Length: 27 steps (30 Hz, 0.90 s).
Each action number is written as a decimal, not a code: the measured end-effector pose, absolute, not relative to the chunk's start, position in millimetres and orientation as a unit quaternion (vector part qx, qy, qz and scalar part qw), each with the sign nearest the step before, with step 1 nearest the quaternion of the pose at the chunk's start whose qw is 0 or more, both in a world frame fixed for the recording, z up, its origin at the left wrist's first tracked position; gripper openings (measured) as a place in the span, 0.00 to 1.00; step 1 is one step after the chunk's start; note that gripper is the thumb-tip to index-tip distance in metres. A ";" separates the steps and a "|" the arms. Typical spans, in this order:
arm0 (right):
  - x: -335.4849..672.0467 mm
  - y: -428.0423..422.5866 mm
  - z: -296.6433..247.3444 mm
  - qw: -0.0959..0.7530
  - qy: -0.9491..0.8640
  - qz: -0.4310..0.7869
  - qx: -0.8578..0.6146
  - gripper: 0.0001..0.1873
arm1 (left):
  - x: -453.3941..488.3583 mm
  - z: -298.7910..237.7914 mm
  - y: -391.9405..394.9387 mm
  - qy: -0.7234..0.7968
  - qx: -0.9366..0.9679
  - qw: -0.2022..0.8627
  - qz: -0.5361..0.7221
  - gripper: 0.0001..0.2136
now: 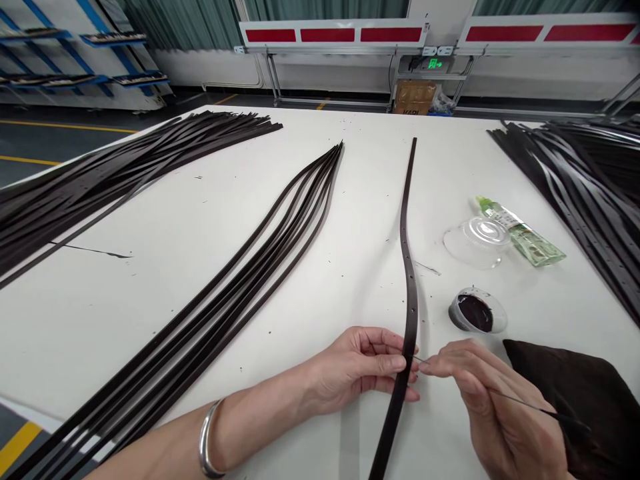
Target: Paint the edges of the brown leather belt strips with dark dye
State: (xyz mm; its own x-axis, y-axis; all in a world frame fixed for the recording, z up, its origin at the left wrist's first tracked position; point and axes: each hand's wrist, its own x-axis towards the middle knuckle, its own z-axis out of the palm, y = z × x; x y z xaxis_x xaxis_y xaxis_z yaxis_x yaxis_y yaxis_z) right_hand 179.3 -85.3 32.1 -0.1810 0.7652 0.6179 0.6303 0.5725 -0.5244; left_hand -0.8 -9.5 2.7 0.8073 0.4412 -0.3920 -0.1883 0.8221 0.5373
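Note:
My left hand (357, 370) pinches a long, narrow, dark strap (410, 287) between thumb and fingers. Small holes run along the strap, and its far end lies toward the back of the table. My right hand (500, 407) is closed around a thin metal rod (525, 404) with a dark rear end. The rod's fine tip meets the strap's right edge beside my left thumb; whether it enters a hole I cannot tell. Just beyond my right hand stands a small clear cup (495, 313) of dark liquid. A dark cloth (575, 387) lies partly behind that hand.
Several dark straps (260, 267) fan across the white table (200, 220) left of my arm. Larger strap piles lie at the far left (100, 173) and right (585, 193). A clear lid (475, 240) and a green-tinted packet (530, 240) sit beyond the cup.

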 end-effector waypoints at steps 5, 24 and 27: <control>179.3 -99.4 27.6 0.512 -0.628 0.101 -0.577 0.16 | -1.1 5.0 -10.2 0.266 0.237 0.917 0.177 0.09; 189.1 -52.7 31.8 0.572 -0.375 0.325 -0.653 0.18 | -4.4 5.9 -13.4 0.227 0.252 0.932 0.128 0.11; 201.2 -57.0 38.1 0.540 -0.415 0.295 -0.670 0.18 | -3.6 7.8 -12.8 0.245 0.247 0.927 0.144 0.10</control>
